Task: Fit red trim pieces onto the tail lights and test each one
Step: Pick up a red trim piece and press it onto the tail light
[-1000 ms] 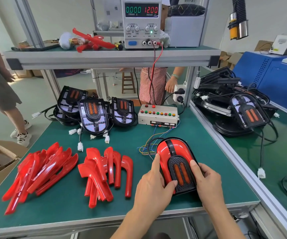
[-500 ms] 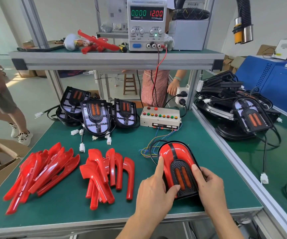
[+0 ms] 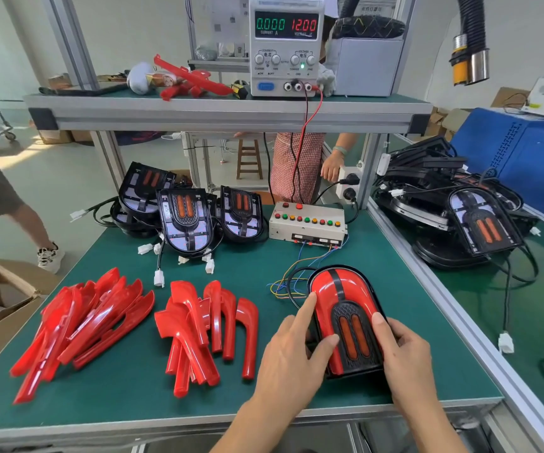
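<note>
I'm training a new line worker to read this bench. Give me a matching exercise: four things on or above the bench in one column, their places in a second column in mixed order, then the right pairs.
Things:
1. power supply
2. button box
3. tail light with red trim
4. loose red trim pieces

Places:
A. between both hands, at the near edge of the mat
B. on the upper shelf
C. at the back of the mat, under the shelf
D. in piles on the mat, left of the left hand

Pairs: 1-B, 2-C, 3-A, 4-D
</note>
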A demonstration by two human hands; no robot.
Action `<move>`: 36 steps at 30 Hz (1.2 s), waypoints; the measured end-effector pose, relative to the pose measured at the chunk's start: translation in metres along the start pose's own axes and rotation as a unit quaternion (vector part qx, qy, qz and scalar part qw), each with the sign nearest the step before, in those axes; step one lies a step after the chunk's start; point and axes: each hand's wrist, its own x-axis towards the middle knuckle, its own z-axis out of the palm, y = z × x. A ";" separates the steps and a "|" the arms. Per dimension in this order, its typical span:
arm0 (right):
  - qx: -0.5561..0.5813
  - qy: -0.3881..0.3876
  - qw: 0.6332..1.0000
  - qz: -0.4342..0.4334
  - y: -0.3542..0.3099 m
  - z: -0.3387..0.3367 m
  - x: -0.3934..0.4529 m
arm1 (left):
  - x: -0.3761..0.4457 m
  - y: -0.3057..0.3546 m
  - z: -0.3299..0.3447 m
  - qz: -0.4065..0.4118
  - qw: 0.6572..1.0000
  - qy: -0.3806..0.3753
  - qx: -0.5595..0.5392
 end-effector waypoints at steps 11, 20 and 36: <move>0.017 -0.026 0.999 0.029 -0.002 -0.003 0.003 | 0.007 0.003 0.011 -0.035 0.972 -0.034 -0.230; 0.072 -0.045 0.994 0.065 -0.008 -0.005 0.004 | 0.009 -0.002 0.022 -0.074 0.917 0.000 -0.392; 0.132 -0.016 0.981 0.143 -0.007 0.064 -0.038 | 0.013 0.015 0.027 -0.087 0.889 0.109 -0.437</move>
